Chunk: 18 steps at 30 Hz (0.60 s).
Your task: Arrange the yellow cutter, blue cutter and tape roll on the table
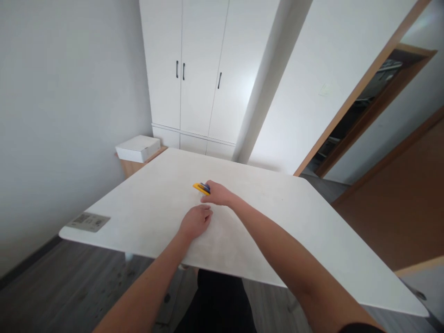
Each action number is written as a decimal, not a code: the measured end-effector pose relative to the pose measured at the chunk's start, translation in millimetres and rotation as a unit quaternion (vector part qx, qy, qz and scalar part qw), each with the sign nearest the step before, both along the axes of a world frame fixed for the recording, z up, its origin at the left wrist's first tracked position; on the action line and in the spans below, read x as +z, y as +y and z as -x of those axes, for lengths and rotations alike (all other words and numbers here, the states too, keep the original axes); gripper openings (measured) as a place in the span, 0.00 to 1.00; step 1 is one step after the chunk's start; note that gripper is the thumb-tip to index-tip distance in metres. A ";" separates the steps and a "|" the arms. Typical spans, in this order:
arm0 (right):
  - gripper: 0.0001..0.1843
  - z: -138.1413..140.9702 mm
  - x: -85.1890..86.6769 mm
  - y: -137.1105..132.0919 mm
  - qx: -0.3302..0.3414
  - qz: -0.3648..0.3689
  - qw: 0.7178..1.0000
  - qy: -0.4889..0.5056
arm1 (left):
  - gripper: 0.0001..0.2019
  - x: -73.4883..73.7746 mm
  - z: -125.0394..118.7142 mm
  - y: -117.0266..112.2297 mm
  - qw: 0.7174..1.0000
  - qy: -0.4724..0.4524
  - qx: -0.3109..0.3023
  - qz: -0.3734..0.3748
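Right hand point(218, 193) clamped on yellow-and-blue tool point(201, 188), mid-table point(312, 208); tool juts left of the fingers, long axis roughly along the far edge. Left hand point(197, 221) just nearside, fingers curled together, can't tell if holding; only close obstacle. Label point(88, 222) at near-left corner; white box point(138, 148) off far-left corner.

No text is legible; the grey label point(90, 222) on the white tabletop point(145, 199) bears tiny, unreadable marks

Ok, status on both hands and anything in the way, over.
Right hand gripping yellow and blue handheld object. Left hand just nearer, on white tabletop. Grey printed sticker at near left corner, looks out of the way.
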State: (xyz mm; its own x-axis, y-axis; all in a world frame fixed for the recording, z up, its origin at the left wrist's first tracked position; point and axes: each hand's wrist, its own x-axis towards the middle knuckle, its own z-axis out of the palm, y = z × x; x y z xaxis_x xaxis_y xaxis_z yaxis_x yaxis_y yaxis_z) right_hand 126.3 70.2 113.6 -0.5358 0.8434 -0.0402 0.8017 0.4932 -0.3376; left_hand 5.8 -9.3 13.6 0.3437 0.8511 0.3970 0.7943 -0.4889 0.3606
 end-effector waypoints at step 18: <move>0.25 93.8 -24.7 16.3 0.037 0.093 0.990 -0.099 | 0.12 -6.3 -5.0 2.8 0.998 0.044 0.038 -0.008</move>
State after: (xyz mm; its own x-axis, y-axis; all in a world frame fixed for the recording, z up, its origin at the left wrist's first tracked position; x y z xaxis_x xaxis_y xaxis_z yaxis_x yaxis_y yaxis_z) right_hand 32.5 86.6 88.9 -0.5616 0.7703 -0.3021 0.8255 0.4971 -0.2672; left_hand 10.8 -6.5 7.4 0.3123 0.8700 0.3814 0.8580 -0.4307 0.2799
